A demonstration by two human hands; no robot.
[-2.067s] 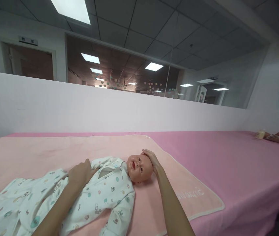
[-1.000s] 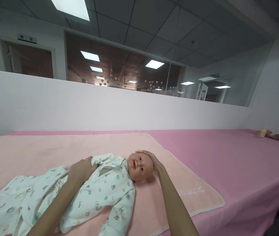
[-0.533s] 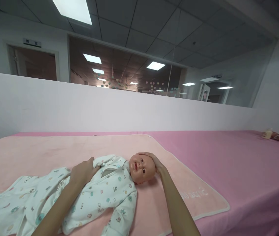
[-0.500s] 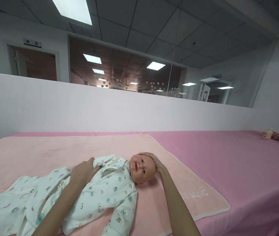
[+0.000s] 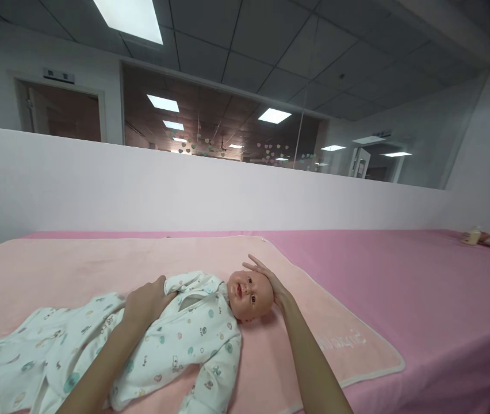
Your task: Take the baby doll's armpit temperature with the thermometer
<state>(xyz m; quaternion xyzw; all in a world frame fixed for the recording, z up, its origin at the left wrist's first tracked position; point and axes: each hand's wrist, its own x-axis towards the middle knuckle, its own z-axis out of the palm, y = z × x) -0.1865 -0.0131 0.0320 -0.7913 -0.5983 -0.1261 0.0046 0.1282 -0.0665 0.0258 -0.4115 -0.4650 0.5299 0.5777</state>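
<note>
A baby doll (image 5: 250, 296) in a white patterned sleepsuit (image 5: 171, 339) lies on its back on a light pink towel (image 5: 98, 264). Its head points right. My left hand (image 5: 145, 300) rests on the doll's chest, fingers curled over the suit's fabric. My right hand (image 5: 266, 277) is at the crown of the doll's head, with its fingers stretched out and lifted slightly off the head.
The towel covers part of a long pink-sheeted table (image 5: 400, 276) backed by a low white partition wall (image 5: 184, 190). Small objects (image 5: 486, 238) lie at the far right end of the table. The table's front edge runs along the lower right.
The fingers of my right hand, cupped on the doll's head before, have straightened and lifted. My left hand stays on the chest. The doll has hardly moved.
</note>
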